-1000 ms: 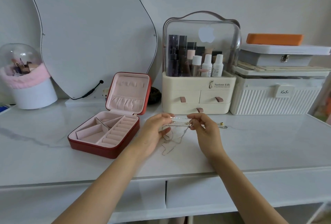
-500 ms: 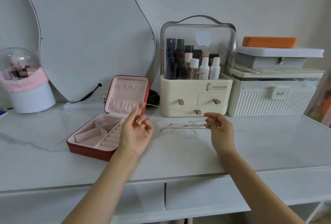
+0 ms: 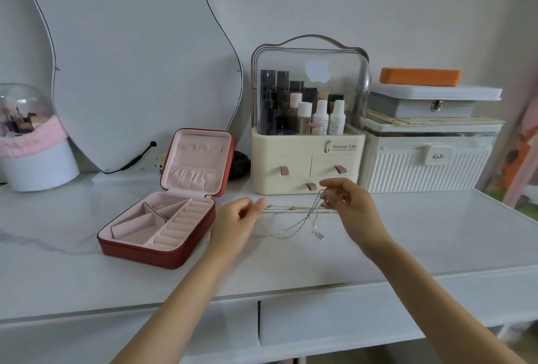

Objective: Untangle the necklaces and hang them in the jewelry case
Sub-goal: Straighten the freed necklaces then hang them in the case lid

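Note:
The red jewelry case (image 3: 145, 251) lies open at centre left, its pink-lined lid (image 3: 201, 142) standing up with small hooks near the top. A thin gold necklace (image 3: 294, 208) is stretched across the white tabletop between my hands. My right hand (image 3: 353, 208) pinches a silver necklace (image 3: 302, 222) and holds one end up, so the chain droops in a loop with its pendant (image 3: 320, 236) near the surface. My left hand (image 3: 234, 225) is just right of the case, fingers curled, a fingertip at the gold chain's left end. Blur hides whether it grips anything.
A cream cosmetics organiser (image 3: 308, 165) with a clear dome stands right behind the necklaces. White storage boxes (image 3: 428, 165) are stacked to its right. A curvy mirror (image 3: 131, 58) leans on the wall, and a domed brush holder (image 3: 32, 145) sits far left. The desk's front edge (image 3: 291, 291) is close.
My left hand came back from near the case lid to the gold chain's left end. My right hand has lifted the silver necklace off the table.

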